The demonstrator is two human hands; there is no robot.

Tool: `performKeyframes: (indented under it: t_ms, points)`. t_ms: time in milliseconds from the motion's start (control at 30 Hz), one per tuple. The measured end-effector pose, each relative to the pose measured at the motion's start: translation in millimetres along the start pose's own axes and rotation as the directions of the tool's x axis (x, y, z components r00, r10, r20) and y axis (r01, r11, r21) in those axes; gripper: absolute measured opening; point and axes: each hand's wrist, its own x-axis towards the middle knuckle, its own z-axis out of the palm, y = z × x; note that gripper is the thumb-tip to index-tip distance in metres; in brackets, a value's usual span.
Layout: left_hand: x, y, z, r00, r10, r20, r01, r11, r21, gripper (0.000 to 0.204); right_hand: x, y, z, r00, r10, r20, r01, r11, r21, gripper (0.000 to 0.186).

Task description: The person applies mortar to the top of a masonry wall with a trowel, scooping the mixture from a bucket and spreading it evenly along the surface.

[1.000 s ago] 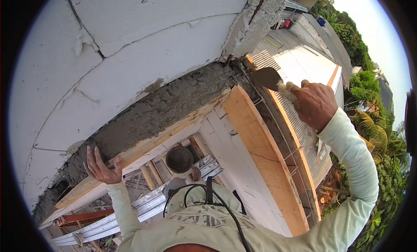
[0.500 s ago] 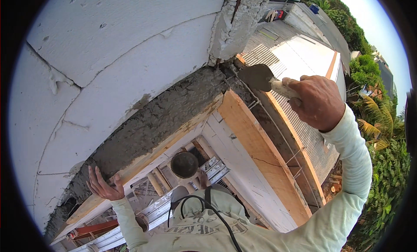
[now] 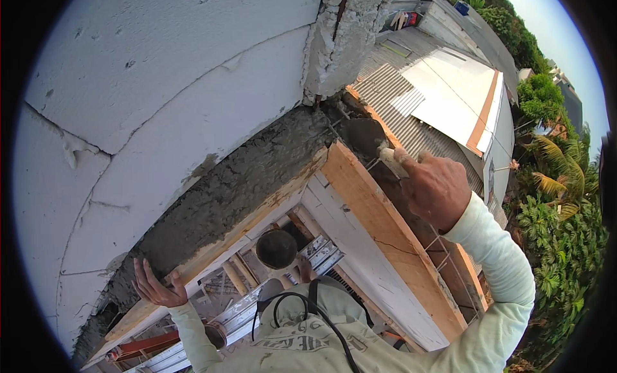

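Note:
In the head view my right hand (image 3: 434, 186) is closed on the handle of a trowel (image 3: 365, 136). Its dark blade is down in the channel between timber formwork boards (image 3: 385, 225), over rebar at the corner. Wet grey concrete (image 3: 225, 186) fills the other channel along a white block wall (image 3: 180, 77). My left hand (image 3: 157, 286) rests at the top edge of that channel's board, fingers stretched and apart, with nothing visibly held.
A rough concrete column (image 3: 340, 42) stands at the wall's end. Below me are a dark bucket (image 3: 276, 247) and metal ladder rails (image 3: 234, 325) above a drop. Corrugated roofs (image 3: 385, 93) and trees (image 3: 553, 238) lie beyond the right edge.
My right hand has moved left and down, lowering the trowel blade from above the outer board into the corner channel. My left hand stays on the board, shifted slightly as the view moved.

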Motion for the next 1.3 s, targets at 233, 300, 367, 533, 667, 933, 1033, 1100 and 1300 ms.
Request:
performKeyframes:
  t_ms: [233,300,367,533,667,933,1033,1100,1300]
  points:
    - [6.1,4.6,10.9,1.0,0.012,0.021,-0.01,0.999,-0.052,0.066,49.0,-6.4,57.6,0.999,-0.052,0.013,0.051,0.995,0.082,0.037]
    - [1.3,0.3,7.2,1.0,0.02,0.022,-0.019,0.999,-0.044,0.066,37.0,-3.4,57.7,0.998,-0.055,0.001,0.055,0.995,0.081,0.038]
    - [0.0,-2.9,5.8,0.999,0.028,0.02,-0.027,0.999,-0.036,0.065,19.9,-0.5,47.9,0.998,-0.058,-0.014,0.059,0.995,0.08,0.038]
    - [2.5,0.9,8.3,1.0,0.013,0.015,-0.012,0.999,-0.03,0.065,25.3,3.1,61.4,0.997,-0.037,-0.065,0.046,0.988,0.15,0.035]
    - [-3.3,-5.8,10.0,0.998,0.046,0.054,-0.044,0.998,-0.039,0.065,47.0,3.3,59.6,0.994,-0.107,0.02,0.101,0.978,0.184,0.024]
    - [-0.3,-0.4,8.7,0.998,0.028,0.048,-0.026,0.999,-0.027,0.066,1.2,2.0,50.4,0.998,0.014,-0.053,-0.007,0.99,0.144,0.025]
    - [4.3,3.9,14.1,0.997,0.065,0.03,-0.063,0.997,-0.047,0.065,36.8,-3.3,65.2,0.989,-0.126,-0.075,0.129,0.99,0.047,0.023]
    - [5.0,2.4,13.6,0.996,0.082,0.023,-0.081,0.996,-0.038,0.064,40.7,-1.1,67.5,0.988,-0.156,0.0,0.156,0.987,0.046,0.032]
    - [0.6,-3.2,8.8,0.997,0.034,0.067,-0.032,0.999,-0.04,0.064,-5.2,5.4,43.9,0.996,0.029,-0.083,-0.024,0.998,0.063,0.016]
